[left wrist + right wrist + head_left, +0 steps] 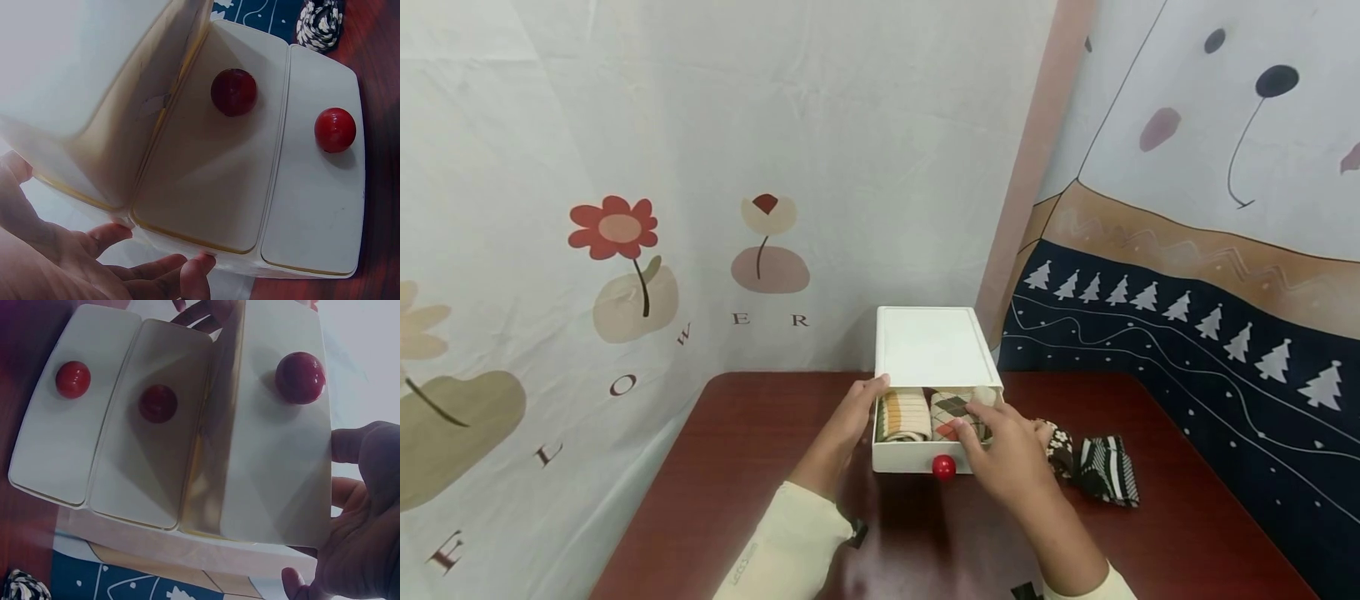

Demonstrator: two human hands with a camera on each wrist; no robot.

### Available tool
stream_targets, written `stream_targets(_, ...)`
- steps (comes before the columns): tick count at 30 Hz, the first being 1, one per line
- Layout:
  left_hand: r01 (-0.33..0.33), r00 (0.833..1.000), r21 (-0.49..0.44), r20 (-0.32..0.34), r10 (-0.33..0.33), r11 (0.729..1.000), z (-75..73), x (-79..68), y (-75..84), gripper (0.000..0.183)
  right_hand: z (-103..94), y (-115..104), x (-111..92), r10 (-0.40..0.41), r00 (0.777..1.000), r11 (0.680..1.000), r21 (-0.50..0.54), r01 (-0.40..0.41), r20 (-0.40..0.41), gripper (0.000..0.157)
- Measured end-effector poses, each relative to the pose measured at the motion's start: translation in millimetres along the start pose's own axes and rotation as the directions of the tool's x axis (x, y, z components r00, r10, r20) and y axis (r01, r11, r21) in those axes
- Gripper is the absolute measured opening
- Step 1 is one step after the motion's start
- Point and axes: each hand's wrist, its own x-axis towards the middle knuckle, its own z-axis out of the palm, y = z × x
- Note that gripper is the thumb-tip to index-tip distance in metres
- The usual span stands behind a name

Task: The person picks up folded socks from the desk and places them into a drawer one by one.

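A small white drawer cabinet [936,346] with red ball knobs has its top drawer [906,457] pulled out. Inside that drawer lie a rolled cream sock with yellow stripes [905,415] and a rolled argyle sock [951,408], with a pale piece [984,397] at the right. My left hand [850,412] rests against the cabinet's left side, its fingers [150,272] fairly straight. Over the drawer's right side reaches my right hand [1011,446], thumb and forefinger touching the argyle sock. In the right wrist view, the drawer front hides its fingertips.
Right of the cabinet, a dark floral rolled sock [1060,450] and a black-and-white striped sock [1108,471] lie on the reddish-brown table [737,467]. Two lower drawers [153,456] are closed. A printed curtain [850,167] hangs behind the table.
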Motion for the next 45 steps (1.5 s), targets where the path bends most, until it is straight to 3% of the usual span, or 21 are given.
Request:
stream_targets(6, 0.005, 1.000, 0.000, -0.003, -0.005, 1.000, 0.5, -0.8, -0.1, 0.063, -0.6, -3, 1, -0.014, 0.997, 0.994, -0.108, 0.022, 0.079, 0.040)
stream_targets(11, 0.005, 1.000, 0.002, -0.006, -0.005, 1.000, 0.7, -0.4, -0.3, 0.063, -2.1, -4, 2, 0.003, 0.990, 0.988, -0.154, 0.019, 0.142, 0.054)
stream_targets(19, -0.005, 1.000, 0.013, -0.014, 0.005, 1.000, 0.8, -0.2, -0.4, 0.062, 0.8, -6, 4, -0.045, 0.991, 0.972, -0.222, 0.073, 0.127, 0.059)
stream_targets(26, -0.009, 1.000, 0.016, -0.011, 0.009, 1.000, 0.7, 0.3, 0.2, 0.064, -0.5, -9, 4, -0.042, 0.985, 0.953, -0.290, 0.090, 0.166, 0.065)
stream_targets(38, -0.013, 1.000, -0.001, -0.004, 0.013, 1.000, -0.1, 0.7, 0.4, 0.065, -4.1, -2, 4, -0.055, 0.980, 0.982, -0.169, 0.088, 0.193, 0.063)
stream_targets(42, -0.008, 1.000, 0.000, -0.004, 0.008, 1.000, 0.1, 1.1, 0.1, 0.066, -5.8, 2, 0, -0.110, 0.987, 0.981, -0.145, 0.126, 0.118, 0.063)
stream_targets(45, -0.016, 1.000, -0.001, 0.000, 0.016, 1.000, 0.2, 2.3, 0.4, 0.064, -3.0, 5, -7, -0.213, 0.975, 0.972, -0.114, 0.205, -0.064, 0.055)
